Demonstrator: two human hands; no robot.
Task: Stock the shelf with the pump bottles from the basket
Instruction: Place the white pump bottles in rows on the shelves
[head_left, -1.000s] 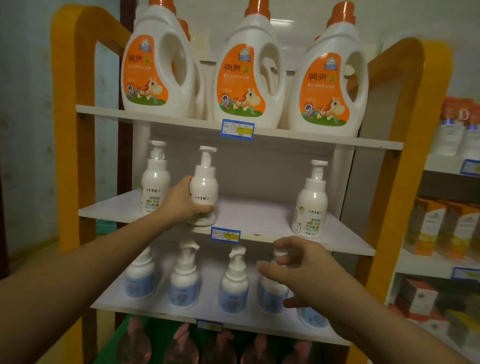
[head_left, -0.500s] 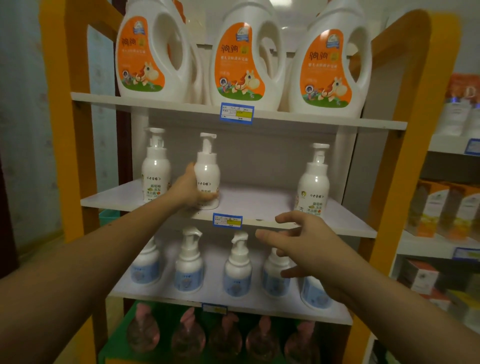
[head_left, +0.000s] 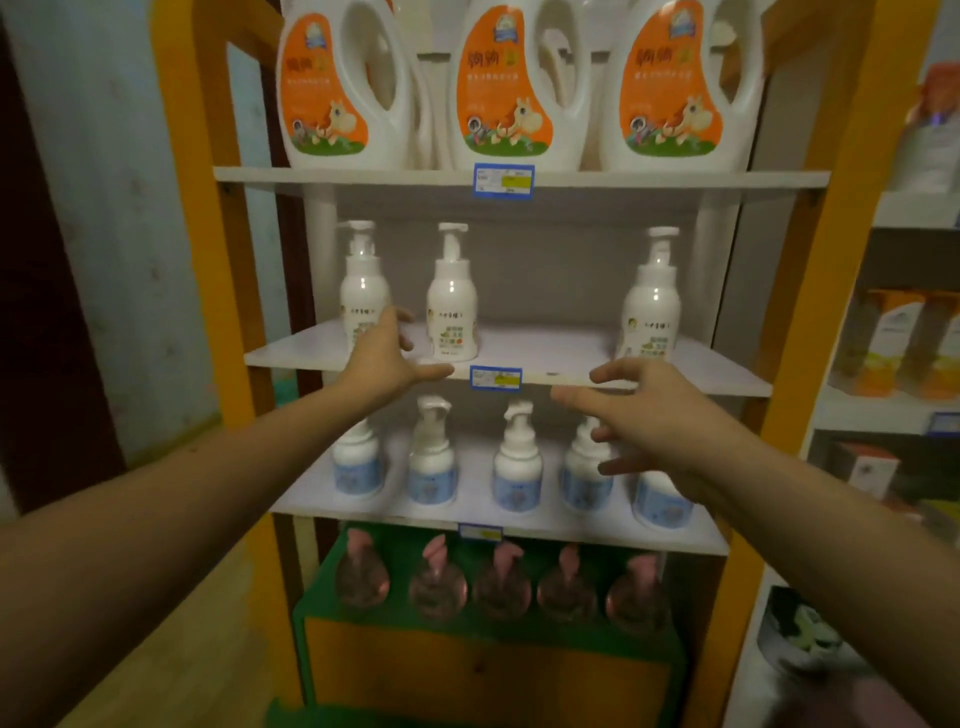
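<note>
Three white pump bottles stand on the middle shelf: one at the left, a second beside it, and a third at the right. My left hand hovers open between the two left bottles at the shelf's front edge, holding nothing. My right hand is open with spread fingers in front of the shelf edge, below the right bottle. The basket is not in view.
Large white jugs with orange labels fill the top shelf. Blue-labelled pump bottles line the lower shelf, pink-capped clear bottles the bottom. An orange frame bounds the unit. Boxed goods sit on the right-hand shelves.
My left hand has let go of the second bottle, which now stands on the middle shelf, and has drawn back a little. My right hand stayed open near the shelf edge.
</note>
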